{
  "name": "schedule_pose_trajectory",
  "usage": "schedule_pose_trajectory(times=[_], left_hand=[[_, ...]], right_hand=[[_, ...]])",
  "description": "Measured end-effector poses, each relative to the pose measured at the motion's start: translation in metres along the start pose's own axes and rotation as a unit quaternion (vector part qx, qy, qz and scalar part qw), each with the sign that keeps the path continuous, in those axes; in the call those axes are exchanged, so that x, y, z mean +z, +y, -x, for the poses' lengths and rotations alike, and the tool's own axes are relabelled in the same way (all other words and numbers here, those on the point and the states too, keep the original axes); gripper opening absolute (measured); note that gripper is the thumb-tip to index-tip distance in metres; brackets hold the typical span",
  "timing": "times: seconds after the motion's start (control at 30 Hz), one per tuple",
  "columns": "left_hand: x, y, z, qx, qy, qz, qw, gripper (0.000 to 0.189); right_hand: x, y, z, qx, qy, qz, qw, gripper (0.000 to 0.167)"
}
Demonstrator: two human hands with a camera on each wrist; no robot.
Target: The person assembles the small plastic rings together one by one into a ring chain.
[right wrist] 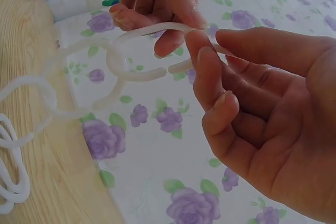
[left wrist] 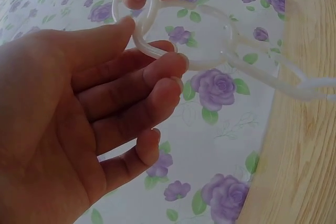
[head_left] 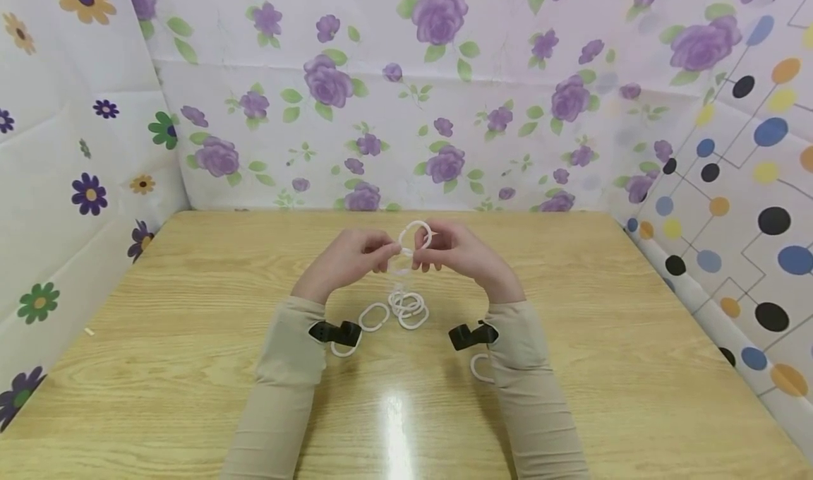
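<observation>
Both hands meet above the table's middle at the top of a chain of white plastic C-shaped links. The left hand (head_left: pixel 348 260) pinches a link (left wrist: pixel 231 32) near its end between thumb and fingers. A small gap shows in the side of that link (right wrist: pixel 137 75) in the right wrist view. The right hand (head_left: pixel 466 255) holds the topmost link (head_left: pixel 406 227), which stands up between the hands and crosses the left hand's link. More links hang below, down to a small heap of links (head_left: pixel 413 325) on the table. The right fingertips partly hide the topmost link in the right wrist view.
Loose white links lie on the wooden table (head_left: pixel 190 367): one link (head_left: pixel 361 318) left of the heap, another link (head_left: pixel 344 354) by the left wrist, and one link (head_left: pixel 474 368) partly under the right forearm. Patterned cloth (head_left: pixel 381 134) walls the back and sides.
</observation>
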State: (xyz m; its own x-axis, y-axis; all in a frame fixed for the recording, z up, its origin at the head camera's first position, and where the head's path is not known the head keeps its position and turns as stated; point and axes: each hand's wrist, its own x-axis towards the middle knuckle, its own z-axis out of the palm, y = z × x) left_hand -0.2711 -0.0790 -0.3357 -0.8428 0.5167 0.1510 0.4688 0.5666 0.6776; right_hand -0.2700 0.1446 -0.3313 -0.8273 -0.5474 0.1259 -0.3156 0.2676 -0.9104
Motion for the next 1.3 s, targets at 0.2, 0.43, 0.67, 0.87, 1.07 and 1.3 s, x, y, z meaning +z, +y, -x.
schedule_pose_trajectory(times=[0.2, 0.43, 0.67, 0.87, 1.07, 1.3], left_hand=[[-0.002, 0.000, 0.001, 0.005, 0.008, 0.012, 0.9999, 0.021], [-0.002, 0.002, 0.001, -0.012, 0.015, 0.006, 0.9998, 0.022], [-0.008, -0.001, 0.002, -0.003, 0.048, -0.002, 0.9989, 0.019], [-0.014, -0.004, 0.004, -0.003, 0.117, 0.005, 0.9932, 0.016], [-0.013, -0.002, 0.004, -0.011, 0.140, 0.021, 0.9898, 0.013], [-0.010, -0.001, 0.004, 0.003, 0.135, 0.018, 0.9906, 0.011]], right_hand=[[0.004, 0.003, -0.004, 0.009, -0.009, 0.052, 0.9986, 0.007], [0.009, 0.004, -0.006, 0.023, -0.019, 0.079, 0.9964, 0.007], [0.011, 0.005, -0.008, 0.029, -0.022, 0.085, 0.9957, 0.016], [0.014, 0.010, -0.010, 0.045, -0.042, 0.170, 0.9836, 0.018], [0.035, 0.013, -0.015, 0.033, -0.246, 0.269, 0.9306, 0.019], [0.065, 0.027, -0.023, 0.090, -0.317, 0.263, 0.9068, 0.033]])
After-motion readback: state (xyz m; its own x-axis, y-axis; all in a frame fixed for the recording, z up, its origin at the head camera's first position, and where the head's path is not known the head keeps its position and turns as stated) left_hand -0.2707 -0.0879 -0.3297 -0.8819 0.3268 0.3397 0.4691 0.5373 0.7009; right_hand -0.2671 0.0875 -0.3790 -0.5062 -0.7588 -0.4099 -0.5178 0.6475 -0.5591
